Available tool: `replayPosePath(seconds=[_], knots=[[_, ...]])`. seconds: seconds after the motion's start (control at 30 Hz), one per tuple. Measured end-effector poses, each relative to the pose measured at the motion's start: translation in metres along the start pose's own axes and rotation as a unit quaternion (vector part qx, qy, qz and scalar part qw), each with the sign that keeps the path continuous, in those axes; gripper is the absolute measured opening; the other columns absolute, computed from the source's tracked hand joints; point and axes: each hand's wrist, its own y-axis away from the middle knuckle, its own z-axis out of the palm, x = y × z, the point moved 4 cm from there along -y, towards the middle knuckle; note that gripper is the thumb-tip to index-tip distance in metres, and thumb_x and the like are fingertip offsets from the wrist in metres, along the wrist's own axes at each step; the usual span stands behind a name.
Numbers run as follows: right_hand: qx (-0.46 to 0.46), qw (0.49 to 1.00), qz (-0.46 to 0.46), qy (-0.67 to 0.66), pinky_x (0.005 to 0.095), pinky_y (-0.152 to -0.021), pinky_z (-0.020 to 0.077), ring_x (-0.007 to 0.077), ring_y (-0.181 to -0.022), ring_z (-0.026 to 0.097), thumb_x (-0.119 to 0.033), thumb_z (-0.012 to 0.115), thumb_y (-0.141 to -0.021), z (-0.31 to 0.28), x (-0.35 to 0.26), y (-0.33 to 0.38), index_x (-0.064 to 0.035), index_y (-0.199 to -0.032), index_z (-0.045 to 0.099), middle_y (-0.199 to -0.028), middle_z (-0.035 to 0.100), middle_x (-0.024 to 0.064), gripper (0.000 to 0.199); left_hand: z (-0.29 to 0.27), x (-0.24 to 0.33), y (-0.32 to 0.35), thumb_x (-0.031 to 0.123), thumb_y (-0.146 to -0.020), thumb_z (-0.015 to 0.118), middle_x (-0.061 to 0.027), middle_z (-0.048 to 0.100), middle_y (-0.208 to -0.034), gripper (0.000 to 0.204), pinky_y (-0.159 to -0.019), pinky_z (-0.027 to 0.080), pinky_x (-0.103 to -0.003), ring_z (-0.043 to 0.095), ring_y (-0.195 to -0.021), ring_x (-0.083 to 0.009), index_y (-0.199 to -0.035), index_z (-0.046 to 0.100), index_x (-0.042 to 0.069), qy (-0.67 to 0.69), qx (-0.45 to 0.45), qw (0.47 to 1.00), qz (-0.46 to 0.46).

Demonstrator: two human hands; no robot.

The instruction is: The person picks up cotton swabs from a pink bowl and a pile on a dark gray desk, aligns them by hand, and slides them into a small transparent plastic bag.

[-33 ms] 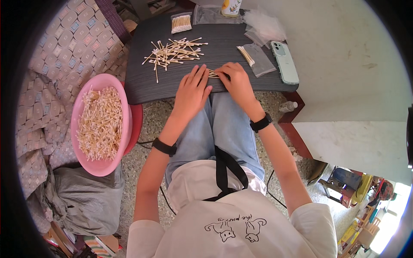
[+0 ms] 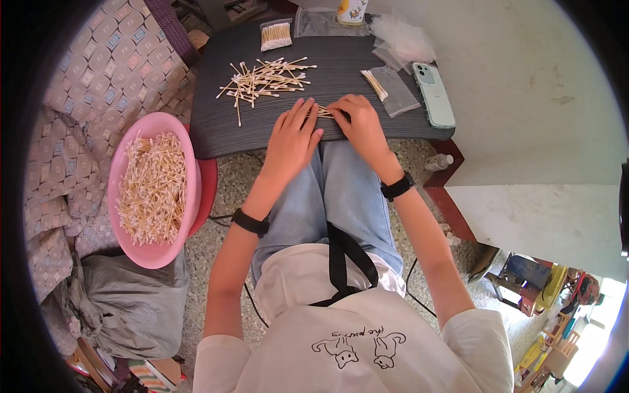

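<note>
My left hand (image 2: pixel 295 134) lies over the left ends of a few cotton swabs (image 2: pixel 324 112) near the front of the dark table (image 2: pixel 341 59). Its fingers are stretched out and its thumb stands apart. My right hand (image 2: pixel 360 128) has its fingers curled and closed around the right ends of the same swabs; their tips are hidden. Beyond my left hand spreads a loose pile of cotton swabs (image 2: pixel 265 80). To the right of my hands, a clear plastic bag (image 2: pixel 401 95) lies with several swabs at its opening.
A packed bag of swabs (image 2: pixel 276 36) lies at the back, by a patterned container (image 2: pixel 352 12) and empty clear bags (image 2: pixel 406 40). A pale green phone (image 2: pixel 434 97) rests at the right edge. On the left, a pink basin (image 2: pixel 191 196) is heaped with swabs.
</note>
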Motion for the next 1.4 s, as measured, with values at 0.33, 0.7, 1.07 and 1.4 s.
replayPosePath(seconds=[0.33, 0.7, 1.07, 1.4], knots=[[0.051, 0.998, 0.021, -0.023, 0.0416, -0.074, 0.0468, 0.0334, -0.082, 0.057, -0.002, 0.061, -0.082, 0.004, 0.012, -0.001, -0.0007, -0.087, 0.066, -0.084, 0.061, 0.0137, 0.007, 0.0, -0.009, -0.007, 0.021, -0.092, 0.056, -0.0158, 0.05, -0.123, 0.043, -0.103, 0.039, -0.044, 0.05, -0.118, -0.0323, -0.129, 0.051, 0.001, 0.061, 0.025, 0.998, -0.011], [0.044, 0.998, 0.001, 0.05, 0.04, -0.079, 0.0478, 0.0314, -0.089, 0.057, -0.001, 0.061, -0.082, 0.006, 0.011, 0.002, -0.0008, -0.095, 0.067, -0.092, 0.059, 0.0129, 0.014, 0.001, -0.009, -0.003, 0.022, -0.093, 0.054, -0.0131, 0.048, -0.136, 0.045, -0.106, 0.038, -0.041, 0.046, -0.126, -0.0287, -0.132, 0.049, 0.001, 0.027, 0.028, 0.999, 0.018], [-0.074, 0.971, -0.059, 0.22, 0.0404, -0.109, 0.0325, 0.0238, -0.129, 0.045, -0.021, 0.054, -0.092, 0.018, -0.007, 0.033, -0.0051, -0.132, 0.051, -0.137, 0.051, 0.01, 0.043, 0.009, -0.003, 0.001, 0.028, -0.095, 0.05, -0.0143, 0.04, -0.146, 0.051, -0.111, 0.03, -0.042, 0.036, -0.136, -0.0274, -0.137, 0.044, 0.0, -0.044, -0.023, 0.999, -0.019], [-0.068, 0.967, -0.047, 0.24, 0.0423, -0.109, 0.0323, 0.0258, -0.13, 0.044, -0.023, 0.053, -0.094, 0.023, -0.007, 0.027, -0.0036, -0.132, 0.051, -0.138, 0.05, 0.0116, 0.043, 0.019, -0.01, -0.008, 0.023, -0.096, 0.048, -0.0149, 0.041, -0.145, 0.046, -0.111, 0.03, -0.042, 0.038, -0.135, -0.0278, -0.136, 0.045, 0.0, -0.036, -0.008, 0.999, -0.027]])
